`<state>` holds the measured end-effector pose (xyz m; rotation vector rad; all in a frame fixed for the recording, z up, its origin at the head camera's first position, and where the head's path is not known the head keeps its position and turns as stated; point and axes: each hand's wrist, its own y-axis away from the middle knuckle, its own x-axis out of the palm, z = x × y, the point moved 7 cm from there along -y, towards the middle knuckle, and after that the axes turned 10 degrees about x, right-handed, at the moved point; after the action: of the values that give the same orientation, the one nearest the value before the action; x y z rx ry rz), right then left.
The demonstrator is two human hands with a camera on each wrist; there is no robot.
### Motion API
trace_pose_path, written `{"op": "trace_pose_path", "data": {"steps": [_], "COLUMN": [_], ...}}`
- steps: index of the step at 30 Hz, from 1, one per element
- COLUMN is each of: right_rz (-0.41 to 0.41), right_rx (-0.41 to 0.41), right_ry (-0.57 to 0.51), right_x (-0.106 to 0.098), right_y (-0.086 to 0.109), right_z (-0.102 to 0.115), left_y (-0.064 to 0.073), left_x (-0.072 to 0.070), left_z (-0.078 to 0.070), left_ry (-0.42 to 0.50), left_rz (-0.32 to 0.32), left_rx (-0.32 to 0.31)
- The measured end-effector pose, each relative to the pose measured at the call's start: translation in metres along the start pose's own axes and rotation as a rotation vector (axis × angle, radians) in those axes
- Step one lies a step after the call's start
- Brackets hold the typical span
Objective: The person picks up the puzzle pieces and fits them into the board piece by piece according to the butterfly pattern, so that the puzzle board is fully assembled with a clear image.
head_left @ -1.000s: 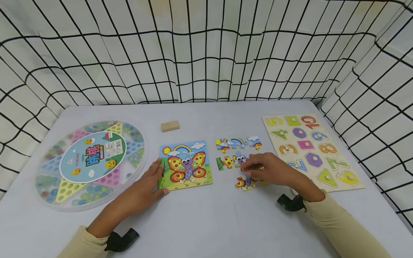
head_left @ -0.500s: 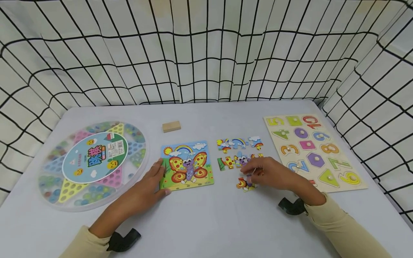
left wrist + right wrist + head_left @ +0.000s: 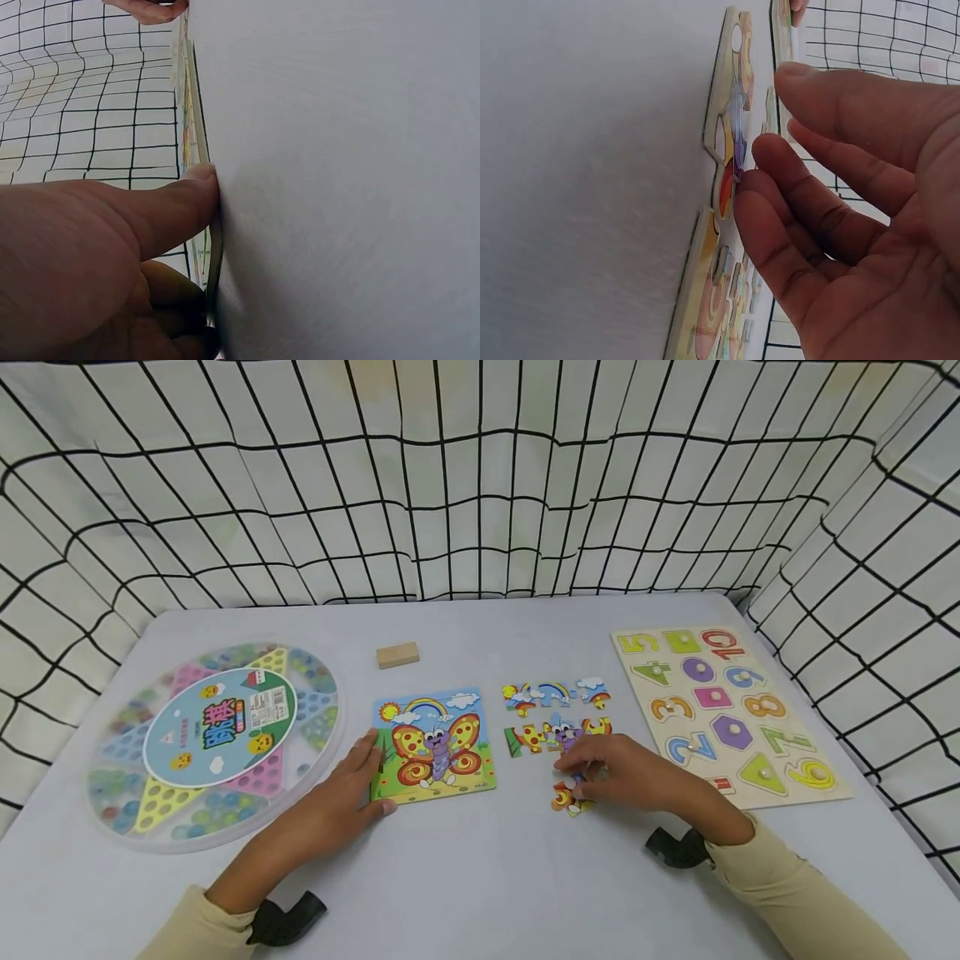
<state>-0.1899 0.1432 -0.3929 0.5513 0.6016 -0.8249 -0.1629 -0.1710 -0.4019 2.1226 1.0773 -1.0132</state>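
A butterfly picture puzzle board (image 3: 435,743) lies mid-table. My left hand (image 3: 330,814) rests at its lower left corner, fingers along the left side and thumb at the front edge. In the left wrist view the thumb (image 3: 176,210) touches the board's thin edge. To the right lie loose jigsaw pieces in rows: a sky row (image 3: 555,693), a middle row (image 3: 528,737) and a front row (image 3: 564,797). My right hand (image 3: 622,772) is over the front row, hiding part of it. In the right wrist view its fingertips touch the jigsaw pieces (image 3: 726,187), thumb apart from them.
A round marble board game (image 3: 217,735) in a clear case lies left. A small wooden block (image 3: 397,655) sits behind the puzzle board. At right is a wooden number and shape peg board (image 3: 712,697), close to the right forearm. Black wire mesh (image 3: 480,510) encloses the table.
My right hand has shifted slightly toward me, its thumb and fingers moving apart from a pinch. The front row's pieces have moved a little, and more of the middle row shows. The left hand stays put.
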Motion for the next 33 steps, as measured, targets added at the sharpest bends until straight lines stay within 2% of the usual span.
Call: {"op": "trace_pose_path", "data": {"steps": [5, 9, 16, 20, 23, 29, 33], "right_rz": [0.031, 0.019, -0.014, -0.050, -0.073, -0.077, -0.069], "right_rx": [-0.027, -0.048, -0.010, -0.010, -0.010, 0.005, 0.003], "right_ry": [0.135, 0.251, 0.317, 0.305, 0.258, 0.147, 0.146], "right_x": [0.0048, 0.0074, 0.0071, 0.0038, 0.0014, 0.0015, 0.0021], "right_y": [0.0025, 0.0040, 0.0041, 0.0027, 0.0015, 0.0029, 0.0014], "right_z": [0.0015, 0.0049, 0.0053, 0.0078, 0.0085, 0.0055, 0.0080], "left_y": [0.0015, 0.0010, 0.0014, 0.0018, 0.0014, 0.0001, 0.0007], "left_x": [-0.0004, 0.0002, -0.0007, -0.0018, -0.0019, -0.0013, 0.0000], "left_z": [-0.0006, -0.0016, -0.0035, -0.0043, -0.0040, -0.0046, -0.0025], "left_ry": [-0.001, 0.007, 0.001, -0.001, -0.003, 0.010, 0.005], "left_rz": [-0.009, -0.008, -0.009, -0.007, -0.005, -0.002, -0.004], "left_rx": [0.005, 0.010, 0.008, 0.006, 0.006, 0.015, 0.015]}}
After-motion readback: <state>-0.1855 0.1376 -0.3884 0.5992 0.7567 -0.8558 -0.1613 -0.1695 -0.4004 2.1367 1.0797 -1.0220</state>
